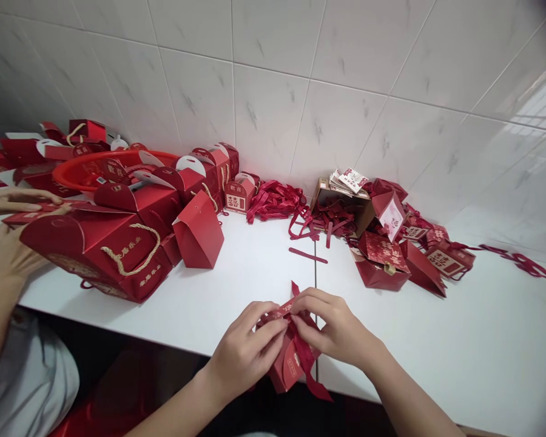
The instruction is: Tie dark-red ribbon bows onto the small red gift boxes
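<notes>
A small red gift box (283,369) stands at the table's front edge, with a dark red ribbon (317,387) running over its top and its tail hanging down the front. My left hand (250,343) is closed, thumb and fingers pinching the upper left part of the box. From the other side my right hand (330,321) is closed too, its fingertips pinched on the ribbon at the top of the box. The fingertips of both hands nearly meet there and partly hide the ribbon.
Large red boxes with rope handles (131,246) line the left, around an orange-red basin (68,173). Loose ribbons (276,199) lie by the wall. A carton (366,212) and small red boxes (382,258) stand right. Another person's hands (18,203) work at far left.
</notes>
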The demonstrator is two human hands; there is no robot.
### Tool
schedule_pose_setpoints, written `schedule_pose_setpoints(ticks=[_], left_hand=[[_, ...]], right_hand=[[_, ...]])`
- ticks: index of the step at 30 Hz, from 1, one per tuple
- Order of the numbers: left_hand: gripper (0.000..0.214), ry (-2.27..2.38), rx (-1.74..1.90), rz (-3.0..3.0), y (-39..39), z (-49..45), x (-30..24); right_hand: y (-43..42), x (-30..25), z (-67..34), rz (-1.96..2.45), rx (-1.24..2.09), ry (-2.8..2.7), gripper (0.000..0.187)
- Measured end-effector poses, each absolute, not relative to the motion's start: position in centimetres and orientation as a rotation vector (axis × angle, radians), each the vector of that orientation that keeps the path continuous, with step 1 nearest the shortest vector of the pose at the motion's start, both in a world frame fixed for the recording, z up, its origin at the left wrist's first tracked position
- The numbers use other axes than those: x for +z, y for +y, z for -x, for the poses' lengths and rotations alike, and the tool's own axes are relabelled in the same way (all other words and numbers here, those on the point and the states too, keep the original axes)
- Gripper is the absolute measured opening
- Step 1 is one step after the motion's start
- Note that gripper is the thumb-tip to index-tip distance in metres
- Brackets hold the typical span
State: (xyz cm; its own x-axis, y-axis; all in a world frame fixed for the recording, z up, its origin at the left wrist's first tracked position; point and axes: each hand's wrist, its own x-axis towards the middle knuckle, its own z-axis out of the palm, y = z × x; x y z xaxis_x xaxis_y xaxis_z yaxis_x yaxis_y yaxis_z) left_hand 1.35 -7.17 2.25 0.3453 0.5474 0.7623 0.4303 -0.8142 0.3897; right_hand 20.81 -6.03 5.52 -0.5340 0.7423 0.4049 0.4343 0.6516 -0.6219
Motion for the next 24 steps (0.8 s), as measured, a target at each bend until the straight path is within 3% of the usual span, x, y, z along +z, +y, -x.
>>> schedule_pose_setpoints(ticks=[24], left_hand=[[0.023,0.95,1.552,-2.435,-7.0,-2.0,1.3]], right_hand=[[-6.1,5.7,-20.7,0.94,0.616,-2.273,0.021]])
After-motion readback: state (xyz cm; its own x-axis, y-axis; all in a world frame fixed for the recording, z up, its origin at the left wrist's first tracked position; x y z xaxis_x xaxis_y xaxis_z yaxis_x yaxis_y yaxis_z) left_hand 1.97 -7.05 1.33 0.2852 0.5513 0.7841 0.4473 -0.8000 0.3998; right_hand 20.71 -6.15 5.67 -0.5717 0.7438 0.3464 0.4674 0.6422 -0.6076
